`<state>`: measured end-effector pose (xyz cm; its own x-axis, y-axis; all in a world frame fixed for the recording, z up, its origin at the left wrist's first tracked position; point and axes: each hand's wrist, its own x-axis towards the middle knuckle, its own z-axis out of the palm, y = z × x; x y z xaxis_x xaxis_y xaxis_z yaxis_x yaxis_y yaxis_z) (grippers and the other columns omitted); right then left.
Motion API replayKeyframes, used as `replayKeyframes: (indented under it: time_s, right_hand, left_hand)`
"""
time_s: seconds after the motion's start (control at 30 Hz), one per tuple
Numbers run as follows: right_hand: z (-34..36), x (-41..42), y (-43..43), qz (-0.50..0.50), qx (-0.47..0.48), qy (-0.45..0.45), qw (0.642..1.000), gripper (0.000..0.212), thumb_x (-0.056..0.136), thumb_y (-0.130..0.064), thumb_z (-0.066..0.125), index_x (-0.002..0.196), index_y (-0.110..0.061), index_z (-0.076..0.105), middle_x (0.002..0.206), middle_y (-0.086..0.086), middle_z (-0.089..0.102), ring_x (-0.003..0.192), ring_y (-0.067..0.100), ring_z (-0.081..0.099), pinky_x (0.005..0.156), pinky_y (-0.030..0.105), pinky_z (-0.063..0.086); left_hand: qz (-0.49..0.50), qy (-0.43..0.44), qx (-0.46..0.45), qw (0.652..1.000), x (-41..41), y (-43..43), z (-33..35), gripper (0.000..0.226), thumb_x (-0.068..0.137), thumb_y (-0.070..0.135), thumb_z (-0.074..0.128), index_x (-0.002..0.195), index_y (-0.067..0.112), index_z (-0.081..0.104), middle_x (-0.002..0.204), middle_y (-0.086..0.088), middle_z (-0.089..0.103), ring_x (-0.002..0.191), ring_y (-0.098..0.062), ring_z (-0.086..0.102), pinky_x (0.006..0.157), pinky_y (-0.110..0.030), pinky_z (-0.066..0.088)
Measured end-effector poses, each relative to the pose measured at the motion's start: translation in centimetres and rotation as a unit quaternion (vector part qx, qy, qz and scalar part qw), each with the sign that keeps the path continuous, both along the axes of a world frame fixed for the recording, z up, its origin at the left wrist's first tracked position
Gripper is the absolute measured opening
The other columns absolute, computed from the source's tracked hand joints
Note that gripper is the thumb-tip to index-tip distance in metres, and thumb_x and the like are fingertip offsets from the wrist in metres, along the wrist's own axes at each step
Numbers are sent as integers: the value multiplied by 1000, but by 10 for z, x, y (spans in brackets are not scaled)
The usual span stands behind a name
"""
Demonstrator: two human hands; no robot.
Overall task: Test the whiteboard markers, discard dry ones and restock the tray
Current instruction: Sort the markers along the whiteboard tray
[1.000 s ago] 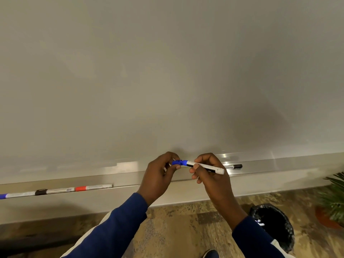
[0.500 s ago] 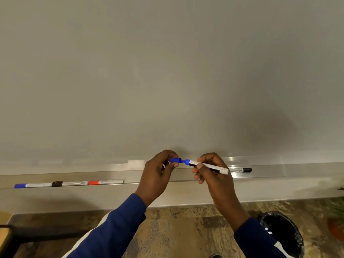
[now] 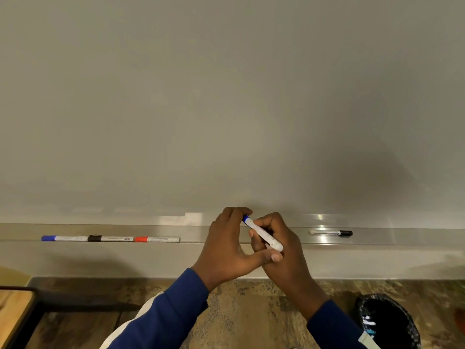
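My right hand (image 3: 284, 263) grips a white marker with a blue end (image 3: 264, 234), held slanted with the blue end up and to the left. My left hand (image 3: 226, 248) curls its fingers over that blue end; its thumb reaches under to my right hand. Whether the cap is on, I cannot tell. Both hands are in front of the metal tray (image 3: 402, 236) under the blank whiteboard (image 3: 226, 96). In the tray lie a blue-capped marker (image 3: 63, 238), a black-capped marker (image 3: 110, 239) and a red-capped marker (image 3: 156, 239) end to end at left, and a black marker (image 3: 331, 233) at right.
A bin with a black liner (image 3: 387, 323) stands on the patterned floor at lower right. The corner of a wooden table (image 3: 12, 316) shows at lower left.
The marker has tilted from nearly level to slanted, blue end up. My hands have come together, the left fingers now covering the blue end.
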<state>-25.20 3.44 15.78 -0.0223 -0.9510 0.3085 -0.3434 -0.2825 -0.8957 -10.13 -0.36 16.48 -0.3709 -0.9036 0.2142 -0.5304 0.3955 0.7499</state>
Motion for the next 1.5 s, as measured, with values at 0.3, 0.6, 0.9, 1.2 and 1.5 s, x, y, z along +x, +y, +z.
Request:
replayKeyframes:
  time_s: [0.3, 0.6, 0.9, 1.2, 1.5]
  right_hand:
    - [-4, 30, 0, 33, -6, -3, 999, 15, 94, -23, 64, 105, -14, 61, 78, -15, 57, 71, 9, 59, 64, 18, 47]
    - [-17, 59, -5, 38, 33, -14, 999, 14, 94, -21, 68, 104, -14, 62, 82, -13, 64, 74, 11, 65, 63, 19, 50]
    - [-31, 92, -22, 40, 271, -202, 940, 18, 100, -22, 60, 113, -13, 68, 94, 9, 78, 83, 31, 74, 72, 40, 59]
    - [-55, 114, -44, 12, 318, -215, 923, 15, 100, -20, 61, 108, -15, 72, 93, 12, 76, 77, 24, 71, 69, 37, 59]
    - [-104, 149, -94, 51, 264, 58, 962, 21, 99, -24, 62, 118, -30, 70, 103, -13, 69, 90, 6, 65, 83, 25, 56]
  left_hand:
    - [63, 56, -4, 996, 15, 14, -7, 73, 62, 77, 66, 116, 29, 56, 112, 12, 51, 111, -10, 50, 96, -26, 36]
    - [76, 19, 32, 996, 52, 16, -20, 69, 66, 86, 61, 111, 34, 57, 108, 16, 52, 107, -5, 50, 94, -29, 40]
    - [50, -23, 42, 998, 122, 2, -47, 23, 103, 36, 50, 117, 26, 66, 100, 10, 58, 95, -5, 52, 81, -13, 39]
    - [101, -119, 22, 987, 185, -8, -75, 16, 99, 24, 59, 113, 22, 67, 94, 3, 58, 86, -14, 50, 73, -27, 42]
    - [157, -258, -14, 953, 232, -71, -116, 17, 89, 15, 65, 105, 20, 70, 95, -2, 61, 85, -28, 56, 73, -44, 49]
